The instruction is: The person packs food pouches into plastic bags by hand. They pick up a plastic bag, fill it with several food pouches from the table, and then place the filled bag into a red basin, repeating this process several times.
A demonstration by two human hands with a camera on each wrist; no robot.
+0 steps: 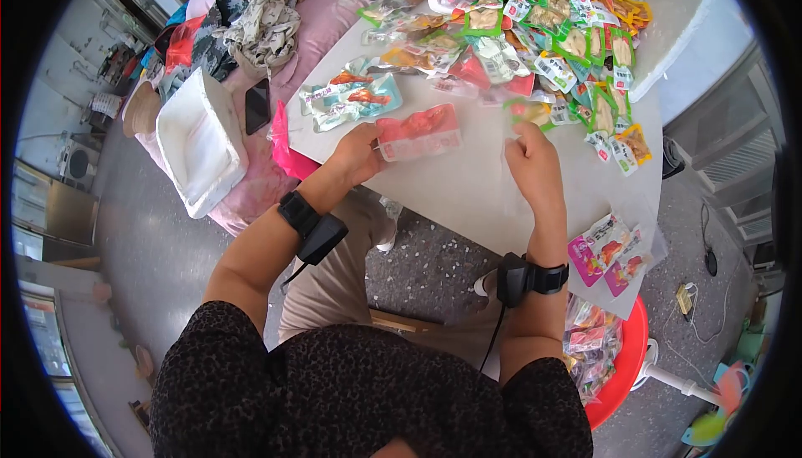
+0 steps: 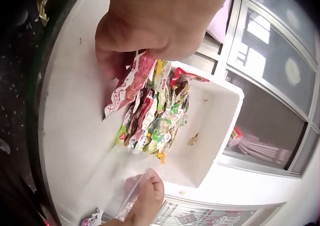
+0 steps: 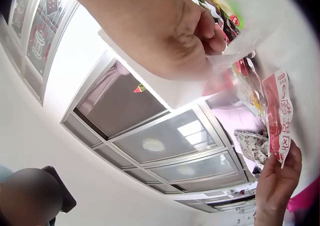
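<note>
Two pinch grips above the white worktop's [image 1: 468, 195] front edge: red-and-clear plastic snack packet [image 1: 418, 132] in left hand [image 1: 355, 155], probably a thin clear bag [image 3: 240, 42] in right hand [image 1: 535, 164]. Seemingly mid-bagging. Next: spread the bag's mouth, keep the packet flat.

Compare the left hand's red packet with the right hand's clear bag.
The red packet is opaque and printed; the clear bag is see-through. The red packet sits flat in the left hand; the clear bag hangs crumpled from the right hand. Both are plastic, held over the table.
</note>
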